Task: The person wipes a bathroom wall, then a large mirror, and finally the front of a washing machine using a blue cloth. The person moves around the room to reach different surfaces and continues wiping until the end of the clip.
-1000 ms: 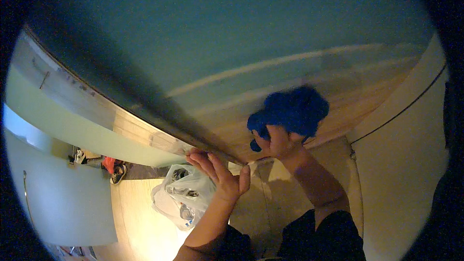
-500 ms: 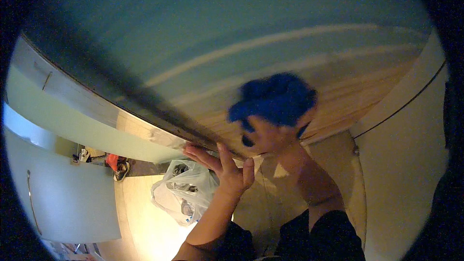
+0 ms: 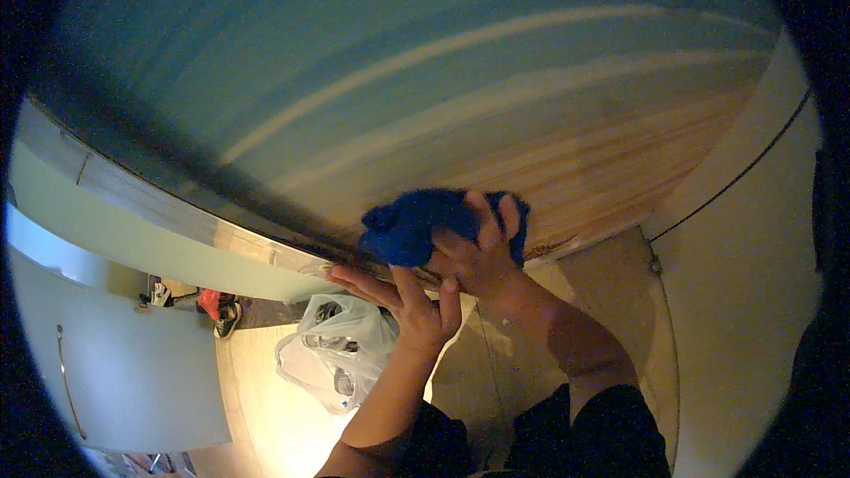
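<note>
A dark, glossy panel (image 3: 496,106) with blurred pale reflections fills the upper view. My right hand (image 3: 482,252) presses a bunched blue cloth (image 3: 416,223) onto it, close to the panel's lower edge. Some of the right fingers lie over the cloth; the rest are tucked into it or hidden. Just left of that, my left hand (image 3: 421,310) is spread against the panel's narrow side edge (image 3: 266,248), thumb apart. Its index fingertip reaches up beside the cloth, and the other fingers stretch left along the edge.
Below and left of my left hand, a translucent plastic bag (image 3: 341,354) with things inside stands on the floor. Shoes (image 3: 227,317) and a red item (image 3: 210,303) lie farther left, near a pale door (image 3: 133,363) with a long handle. A pale wall (image 3: 735,301) rises at right.
My right hand and the blue cloth have moved down and left across the panel, toward its edge and my left hand. The left hand has barely moved.
</note>
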{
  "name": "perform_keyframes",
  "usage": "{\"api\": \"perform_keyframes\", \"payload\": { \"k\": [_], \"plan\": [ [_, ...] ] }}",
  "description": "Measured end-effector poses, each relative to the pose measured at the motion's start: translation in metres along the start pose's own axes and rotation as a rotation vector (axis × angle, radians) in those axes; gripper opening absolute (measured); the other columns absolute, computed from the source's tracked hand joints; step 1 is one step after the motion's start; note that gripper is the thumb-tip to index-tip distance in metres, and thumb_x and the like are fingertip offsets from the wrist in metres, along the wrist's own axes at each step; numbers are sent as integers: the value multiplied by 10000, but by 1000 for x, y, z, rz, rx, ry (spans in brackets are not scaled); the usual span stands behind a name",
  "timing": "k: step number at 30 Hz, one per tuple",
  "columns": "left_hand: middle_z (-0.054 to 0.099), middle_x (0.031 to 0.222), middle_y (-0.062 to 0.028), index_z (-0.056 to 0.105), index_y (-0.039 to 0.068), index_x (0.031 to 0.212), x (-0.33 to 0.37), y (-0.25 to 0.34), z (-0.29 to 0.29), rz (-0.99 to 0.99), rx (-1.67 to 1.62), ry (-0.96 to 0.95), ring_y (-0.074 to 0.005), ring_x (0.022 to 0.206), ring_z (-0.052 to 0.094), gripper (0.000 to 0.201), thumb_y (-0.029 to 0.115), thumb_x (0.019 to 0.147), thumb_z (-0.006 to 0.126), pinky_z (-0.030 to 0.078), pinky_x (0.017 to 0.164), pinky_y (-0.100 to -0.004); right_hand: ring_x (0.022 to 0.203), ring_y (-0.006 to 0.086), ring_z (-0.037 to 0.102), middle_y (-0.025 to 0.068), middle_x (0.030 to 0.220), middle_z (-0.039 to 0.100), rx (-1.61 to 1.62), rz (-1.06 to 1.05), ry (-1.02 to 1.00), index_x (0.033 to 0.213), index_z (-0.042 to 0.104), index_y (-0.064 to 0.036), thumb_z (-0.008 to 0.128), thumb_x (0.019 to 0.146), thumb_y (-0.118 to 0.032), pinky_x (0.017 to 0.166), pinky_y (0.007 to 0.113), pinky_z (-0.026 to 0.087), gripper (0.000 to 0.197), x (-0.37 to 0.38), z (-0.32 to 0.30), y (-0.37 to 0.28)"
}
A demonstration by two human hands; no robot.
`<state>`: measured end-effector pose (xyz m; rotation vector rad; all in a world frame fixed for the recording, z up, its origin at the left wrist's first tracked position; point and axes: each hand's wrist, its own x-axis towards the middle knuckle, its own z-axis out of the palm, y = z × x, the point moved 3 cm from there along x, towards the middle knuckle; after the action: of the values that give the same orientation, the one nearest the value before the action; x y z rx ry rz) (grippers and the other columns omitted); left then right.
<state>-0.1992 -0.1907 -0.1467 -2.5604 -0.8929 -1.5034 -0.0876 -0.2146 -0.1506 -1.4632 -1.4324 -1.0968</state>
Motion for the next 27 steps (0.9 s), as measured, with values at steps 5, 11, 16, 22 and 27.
{"api": "perform_keyframes", "payload": {
  "k": [5, 11, 16, 22, 27],
  "plan": [
    [-115, 1392, -331, 260, 87, 1372, -2, 8, -1, -23, -2, -38, -545, 1249, -153, 686, 407, 817, 506, -49, 929, -691, 1118, 404, 303, 153, 1201, 366, -132, 118, 103, 1094, 520, -177, 627, 708, -412, 909, 633, 205, 464, 22, -16, 51],
    [-10, 1421, -293, 221, 93, 1386, -15, 21, 18, 57, 72, -258, -518, 1277, -100, 730, 406, 804, 530, -1, 984, -645, 1015, 389, 327, 247, 1161, 357, -106, 269, 180, 1061, 516, -57, 631, 702, -329, 890, 588, 235, 465, -27, -15, 87],
    [-9, 1426, -281, 217, 98, 1389, -20, 19, 50, 83, -80, -207, -515, 1280, -86, 720, 417, 819, 518, -2, 995, -629, 986, 360, 379, 144, 1127, 457, -108, 197, 82, 940, 601, -127, 663, 687, -362, 881, 559, 265, 351, -49, -10, 74],
    [-43, 1427, -278, 237, 152, 1389, -8, 39, 54, 33, -40, -119, -528, 1271, -100, 677, 414, 829, 512, -8, 974, -652, 1127, 389, 323, 110, 1233, 393, -58, 118, 149, 964, 613, -245, 614, 706, -475, 904, 650, 196, 346, 17, -33, 83],
    [-55, 1422, -287, 314, 179, 1364, -1, 55, 61, 161, -34, -222, -517, 1268, -146, 625, 416, 823, 517, -50, 970, -646, 1120, 423, 301, 151, 1248, 356, -65, 334, 173, 1037, 580, -190, 597, 734, -470, 911, 663, 184, 413, -8, -37, 118]
  ]
}}
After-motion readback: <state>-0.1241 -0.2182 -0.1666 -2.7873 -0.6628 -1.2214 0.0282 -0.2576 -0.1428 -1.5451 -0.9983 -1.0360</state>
